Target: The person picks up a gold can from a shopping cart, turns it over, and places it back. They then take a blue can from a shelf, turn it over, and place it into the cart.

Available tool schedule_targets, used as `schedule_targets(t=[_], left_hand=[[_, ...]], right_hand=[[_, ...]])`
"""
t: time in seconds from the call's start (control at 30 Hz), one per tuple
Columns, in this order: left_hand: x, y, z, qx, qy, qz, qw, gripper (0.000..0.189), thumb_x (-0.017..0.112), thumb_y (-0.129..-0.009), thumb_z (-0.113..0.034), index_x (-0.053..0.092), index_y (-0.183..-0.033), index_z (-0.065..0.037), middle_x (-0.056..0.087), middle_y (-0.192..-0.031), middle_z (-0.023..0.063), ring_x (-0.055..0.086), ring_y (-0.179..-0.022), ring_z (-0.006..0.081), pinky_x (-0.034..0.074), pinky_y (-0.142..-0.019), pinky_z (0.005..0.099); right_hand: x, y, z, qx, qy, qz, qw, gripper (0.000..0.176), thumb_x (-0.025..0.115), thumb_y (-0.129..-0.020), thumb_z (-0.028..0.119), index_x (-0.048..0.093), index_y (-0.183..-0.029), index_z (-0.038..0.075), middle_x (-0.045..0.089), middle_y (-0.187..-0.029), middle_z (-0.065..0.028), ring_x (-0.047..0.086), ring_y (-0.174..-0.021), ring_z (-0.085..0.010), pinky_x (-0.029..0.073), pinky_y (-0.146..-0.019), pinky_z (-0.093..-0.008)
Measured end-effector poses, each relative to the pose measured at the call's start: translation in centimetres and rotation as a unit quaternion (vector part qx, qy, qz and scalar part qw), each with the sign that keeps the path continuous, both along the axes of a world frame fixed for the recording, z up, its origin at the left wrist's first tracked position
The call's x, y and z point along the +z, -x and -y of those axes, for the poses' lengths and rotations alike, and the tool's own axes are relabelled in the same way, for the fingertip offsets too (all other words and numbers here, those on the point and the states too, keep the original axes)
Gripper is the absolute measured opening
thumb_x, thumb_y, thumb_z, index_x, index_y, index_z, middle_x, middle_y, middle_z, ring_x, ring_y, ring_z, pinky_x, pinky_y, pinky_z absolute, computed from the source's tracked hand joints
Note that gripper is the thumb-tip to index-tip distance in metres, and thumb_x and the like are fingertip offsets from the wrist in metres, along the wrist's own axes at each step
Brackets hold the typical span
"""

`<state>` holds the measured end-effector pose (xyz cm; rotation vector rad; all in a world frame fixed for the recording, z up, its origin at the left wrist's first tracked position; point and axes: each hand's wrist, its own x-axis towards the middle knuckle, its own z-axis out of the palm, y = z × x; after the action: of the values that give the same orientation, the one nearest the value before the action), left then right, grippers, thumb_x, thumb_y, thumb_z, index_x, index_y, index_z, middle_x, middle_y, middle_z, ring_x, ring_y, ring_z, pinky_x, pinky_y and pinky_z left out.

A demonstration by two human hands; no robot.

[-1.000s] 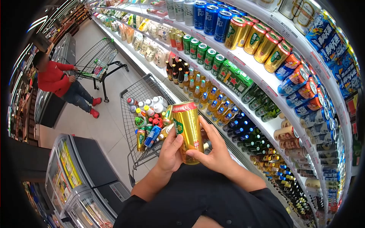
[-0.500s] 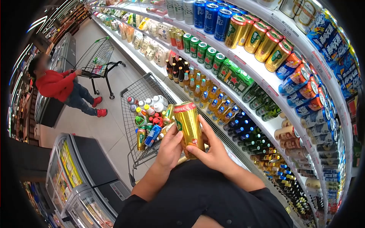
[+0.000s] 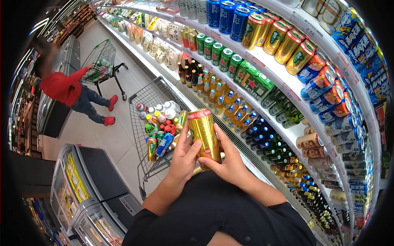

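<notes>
A gold beer can (image 3: 204,133) with a red top band is held upright, slightly tilted, in front of my body. My left hand (image 3: 185,155) grips its left side, the thumb across the front. On the right side, my right hand (image 3: 226,155) has its fingers around the can and its thumb near the base. Just beyond my hands stands a shopping cart (image 3: 141,172). Inside it lie a blue can (image 3: 165,144), a gold can (image 3: 152,149) and several bottles with white, red, yellow and green caps.
Shelves on the right carry gold cans (image 3: 292,46), blue cans (image 3: 227,17), green cans (image 3: 225,59) and rows of bottles (image 3: 242,117). At left, a person in a red top (image 3: 61,88) holds another cart (image 3: 101,61). A freezer cabinet (image 3: 92,184) stands at lower left.
The can has turned in my hands, so its printed text panel now faces me more. The person in red has stepped, and their cart has shifted slightly up and left.
</notes>
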<state>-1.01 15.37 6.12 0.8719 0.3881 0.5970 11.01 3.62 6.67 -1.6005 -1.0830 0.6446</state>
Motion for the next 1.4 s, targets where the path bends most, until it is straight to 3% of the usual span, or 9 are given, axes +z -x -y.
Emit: schedule_targets(t=[0.07,0.47,1.0,1.1,1.3,1.37,1.4], left_hand=[[-0.1,0.1,0.1,0.000,0.014,0.001,1.000,0.075,0.053,-0.106,-0.005,0.010,-0.167,-0.010,0.046,-0.152,0.0184,0.052,-0.136,0.0244,0.045,-0.112,0.0397],[0.0,0.6,0.3,0.003,0.009,-0.001,1.000,0.074,0.054,-0.106,-0.006,0.011,-0.166,-0.008,0.048,-0.150,0.0183,0.053,-0.135,0.0235,0.046,-0.111,0.0380],[0.0,0.6,0.5,-0.007,0.030,0.001,1.000,0.076,0.056,-0.103,-0.003,0.012,-0.166,-0.007,0.044,-0.153,0.0176,0.050,-0.137,0.0235,0.044,-0.113,0.0388],[0.1,0.5,0.7,-0.007,-0.033,-0.030,0.999,0.079,0.060,-0.100,0.000,0.014,-0.165,-0.006,0.044,-0.153,0.0172,0.050,-0.137,0.0235,0.043,-0.113,0.0396],[-0.1,0.6,0.3,-0.005,0.003,0.017,1.000,0.080,0.062,-0.098,0.002,0.017,-0.164,-0.006,0.045,-0.151,0.0147,0.050,-0.137,0.0241,0.044,-0.113,0.0416],[-0.2,0.9,0.2,-0.033,0.043,0.052,0.997,0.076,0.060,-0.099,0.000,0.019,-0.163,-0.006,0.046,-0.151,0.0136,0.051,-0.136,0.0242,0.045,-0.113,0.0410],[-0.2,0.9,0.2,-0.033,0.043,0.052,0.997,0.076,0.060,-0.099,0.000,0.019,-0.163,-0.006,0.046,-0.151,0.0136,0.051,-0.136,0.0242,0.045,-0.113,0.0410]], right_hand=[[0.1,0.1,0.1,0.004,-0.003,0.004,1.000,0.103,0.086,-0.083,0.032,0.026,-0.160,0.000,0.051,-0.146,-0.0285,0.055,-0.133,-0.0422,0.048,-0.108,-0.0464],[-0.3,0.6,0.4,0.005,-0.033,0.006,0.999,0.092,0.079,-0.091,0.027,0.026,-0.160,-0.002,0.057,-0.136,-0.0272,0.062,-0.123,-0.0385,0.050,-0.102,-0.0432],[-0.5,0.7,0.5,0.004,-0.062,0.020,0.998,0.089,0.079,-0.092,0.026,0.029,-0.160,-0.001,0.061,-0.126,-0.0243,0.064,-0.113,-0.0355,0.052,-0.095,-0.0418],[-0.1,0.7,0.6,0.007,-0.045,0.065,0.997,0.088,0.079,-0.091,0.025,0.031,-0.160,0.000,0.061,-0.120,-0.0226,0.065,-0.107,-0.0334,0.053,-0.092,-0.0401],[-1.4,0.4,0.4,-0.004,-0.055,-0.044,0.997,0.084,0.077,-0.094,0.024,0.031,-0.161,0.004,0.060,-0.121,-0.0185,0.064,-0.107,-0.0277,0.053,-0.094,-0.0407],[-2.1,0.1,0.2,0.055,-0.074,-0.205,0.975,0.086,0.074,-0.097,0.022,0.023,-0.164,0.007,0.057,-0.132,-0.0182,0.062,-0.117,-0.0256,0.050,-0.102,-0.0408],[-2.0,0.1,0.1,0.055,-0.074,-0.205,0.974,0.086,0.074,-0.097,0.022,0.023,-0.164,0.007,0.057,-0.132,-0.0182,0.062,-0.117,-0.0256,0.050,-0.102,-0.0408]])
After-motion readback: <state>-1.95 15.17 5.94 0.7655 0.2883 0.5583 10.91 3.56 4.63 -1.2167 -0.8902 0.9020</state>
